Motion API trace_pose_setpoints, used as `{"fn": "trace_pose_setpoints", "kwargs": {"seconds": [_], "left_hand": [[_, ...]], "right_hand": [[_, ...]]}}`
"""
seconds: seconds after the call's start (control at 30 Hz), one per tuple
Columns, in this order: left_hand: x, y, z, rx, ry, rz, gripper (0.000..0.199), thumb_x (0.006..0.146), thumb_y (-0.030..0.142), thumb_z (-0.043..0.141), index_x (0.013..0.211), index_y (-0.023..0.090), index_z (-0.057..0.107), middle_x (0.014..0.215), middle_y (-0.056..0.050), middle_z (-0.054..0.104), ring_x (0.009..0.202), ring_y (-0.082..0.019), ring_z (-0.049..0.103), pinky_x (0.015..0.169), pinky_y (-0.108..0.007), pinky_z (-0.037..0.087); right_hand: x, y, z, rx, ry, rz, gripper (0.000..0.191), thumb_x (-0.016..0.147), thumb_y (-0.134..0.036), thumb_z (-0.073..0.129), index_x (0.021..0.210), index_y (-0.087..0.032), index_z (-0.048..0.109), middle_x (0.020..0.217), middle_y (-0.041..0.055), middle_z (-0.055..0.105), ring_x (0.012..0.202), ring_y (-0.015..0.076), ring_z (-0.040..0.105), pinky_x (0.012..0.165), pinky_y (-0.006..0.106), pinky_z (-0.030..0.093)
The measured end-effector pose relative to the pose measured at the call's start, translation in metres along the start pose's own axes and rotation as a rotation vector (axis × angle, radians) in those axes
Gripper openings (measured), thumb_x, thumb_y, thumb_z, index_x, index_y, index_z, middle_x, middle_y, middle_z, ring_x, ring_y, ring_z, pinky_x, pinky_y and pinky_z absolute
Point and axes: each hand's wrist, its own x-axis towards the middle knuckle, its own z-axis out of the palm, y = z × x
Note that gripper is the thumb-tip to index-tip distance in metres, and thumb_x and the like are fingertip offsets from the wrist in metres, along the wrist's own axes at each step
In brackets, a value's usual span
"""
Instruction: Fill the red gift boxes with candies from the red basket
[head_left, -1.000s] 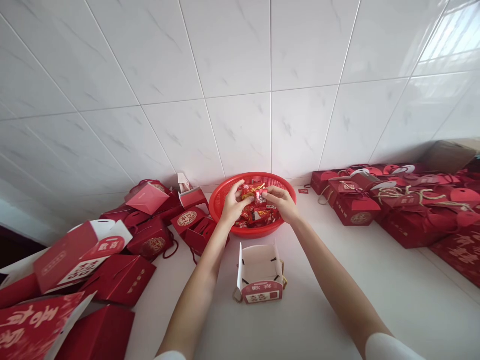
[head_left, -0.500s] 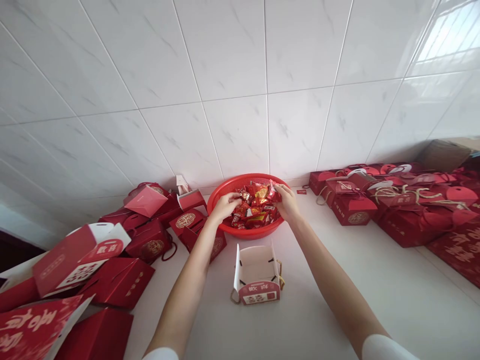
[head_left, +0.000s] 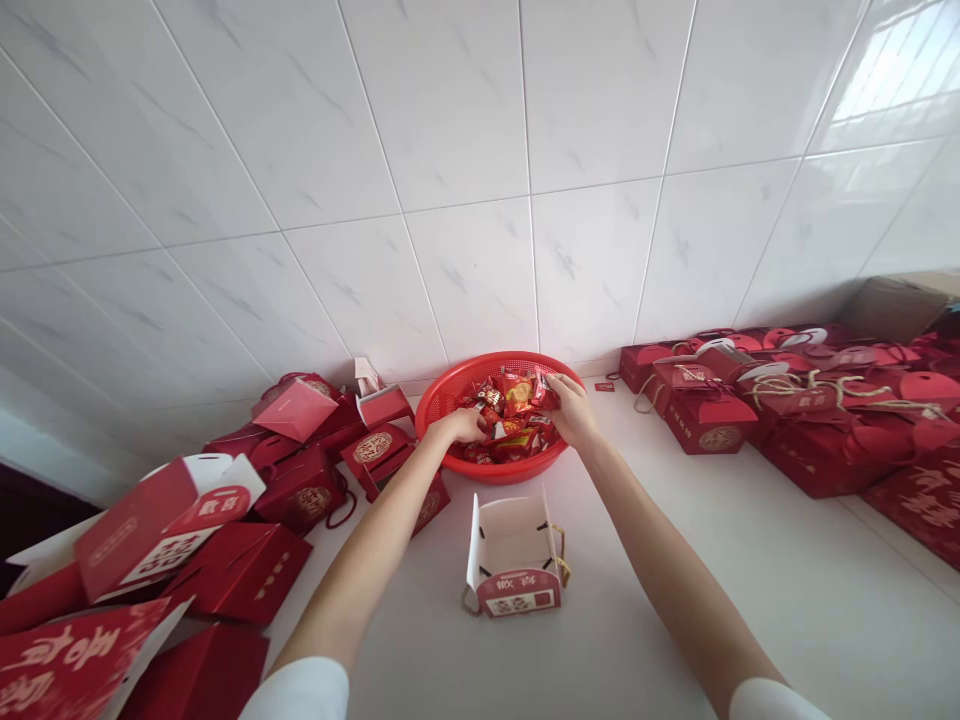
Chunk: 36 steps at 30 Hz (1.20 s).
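Note:
Both hands are inside a red plastic basket (head_left: pixel 499 470) of red-wrapped candies (head_left: pixel 517 392) beside the wall. My left hand (head_left: pixel 459 427) reaches over its left side, fingertips down among the wrappers; what they hold, if anything, is hidden. At the basket's right side, my right hand (head_left: pixel 568 405) pinches a red-and-white candy packet (head_left: pixel 541 388). Between my forearms stands an open small box (head_left: pixel 516 545), white inside, with a red front panel and cord at both sides.
Red gift boxes (head_left: pixel 225 570) are heaped along the left. More closed red boxes (head_left: pixel 705 410) with twine handles fill the right side, a cardboard box (head_left: pixel 892 305) behind them. A white tiled wall (head_left: pixel 465 270) rises behind the basket.
My left hand has moved down and slightly right, deeper into the candies. My right hand has shifted slightly down at the basket's right side. The view has tilted a little.

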Motion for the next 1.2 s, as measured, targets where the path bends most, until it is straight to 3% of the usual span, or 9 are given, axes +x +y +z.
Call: {"fn": "trace_pose_setpoints", "kwargs": {"seconds": [0.23,0.4,0.5,0.57,0.67,0.77,0.83,1.07,1.2], "left_hand": [[0.015,0.010,0.008,-0.039,-0.057,0.082,0.030,0.055,0.043,0.084,0.050,0.022,0.063,0.048,0.002,0.058,0.056,-0.017,0.060,0.056,-0.024,0.045],[0.010,0.015,0.014,-0.207,-0.127,0.198,0.015,0.053,0.026,0.082,0.053,0.022,0.068,0.048,0.003,0.062,0.046,-0.016,0.058,0.047,-0.023,0.042],[0.003,0.015,0.011,-0.316,-0.106,0.260,0.014,0.051,0.013,0.079,0.061,0.021,0.073,0.055,0.000,0.068,0.053,-0.019,0.064,0.054,-0.026,0.049],[-0.002,0.014,0.007,-0.407,-0.041,0.313,0.016,0.057,0.014,0.077,0.073,0.020,0.076,0.072,-0.003,0.075,0.070,-0.021,0.070,0.066,-0.028,0.054],[-0.008,0.013,0.004,-0.732,0.173,0.386,0.029,0.065,0.018,0.075,0.093,0.019,0.077,0.101,-0.007,0.078,0.094,-0.022,0.072,0.082,-0.032,0.057],[-0.014,0.014,0.003,-1.127,0.365,0.390,0.038,0.061,0.021,0.081,0.098,0.017,0.075,0.105,-0.009,0.077,0.096,-0.024,0.072,0.089,-0.037,0.056],[-0.018,0.017,0.004,-1.268,0.401,0.394,0.037,0.062,0.025,0.083,0.096,0.016,0.075,0.103,-0.009,0.077,0.094,-0.023,0.073,0.092,-0.039,0.056],[-0.028,0.036,0.007,-1.353,0.586,0.477,0.038,0.065,0.034,0.083,0.096,0.016,0.072,0.100,-0.007,0.077,0.089,-0.021,0.073,0.090,-0.037,0.057],[-0.030,0.044,0.009,-1.216,0.666,0.523,0.035,0.069,0.033,0.079,0.100,0.017,0.072,0.101,-0.006,0.077,0.095,-0.022,0.072,0.089,-0.035,0.056]], "right_hand": [[0.000,0.001,0.000,0.000,0.011,0.002,0.044,0.049,-0.046,0.088,0.064,-0.022,0.055,0.066,-0.0033,0.060,0.064,0.0147,0.056,0.054,0.028,0.053],[0.001,0.002,-0.001,0.002,0.000,-0.016,0.042,0.051,-0.046,0.088,0.063,-0.022,0.055,0.065,-0.0033,0.059,0.064,0.0145,0.056,0.055,0.027,0.052],[0.002,0.003,-0.002,-0.007,-0.004,-0.028,0.041,0.053,-0.045,0.087,0.063,-0.023,0.054,0.065,-0.0032,0.059,0.065,0.0150,0.057,0.056,0.027,0.052],[0.002,0.004,-0.003,-0.013,-0.001,-0.038,0.040,0.055,-0.046,0.086,0.063,-0.023,0.054,0.065,-0.0032,0.058,0.065,0.0152,0.057,0.057,0.028,0.052],[0.003,0.004,-0.003,-0.019,0.007,-0.050,0.040,0.056,-0.047,0.085,0.064,-0.023,0.054,0.065,-0.0036,0.058,0.066,0.0155,0.057,0.058,0.028,0.052],[0.002,0.005,-0.002,-0.034,0.025,-0.063,0.041,0.055,-0.048,0.085,0.065,-0.023,0.055,0.064,-0.0047,0.057,0.064,0.0148,0.056,0.057,0.028,0.051],[0.002,0.006,-0.002,-0.054,0.040,-0.078,0.041,0.055,-0.049,0.086,0.066,-0.023,0.055,0.063,-0.0053,0.056,0.061,0.0140,0.054,0.055,0.027,0.050],[0.003,0.011,-0.004,-0.124,0.085,-0.157,0.043,0.060,-0.054,0.083,0.069,-0.024,0.053,0.063,-0.0058,0.056,0.060,0.0131,0.052,0.056,0.026,0.047],[0.002,0.012,-0.002,-0.165,0.079,-0.176,0.042,0.060,-0.055,0.082,0.071,-0.024,0.056,0.065,-0.0044,0.060,0.062,0.0142,0.054,0.056,0.026,0.046]]}}
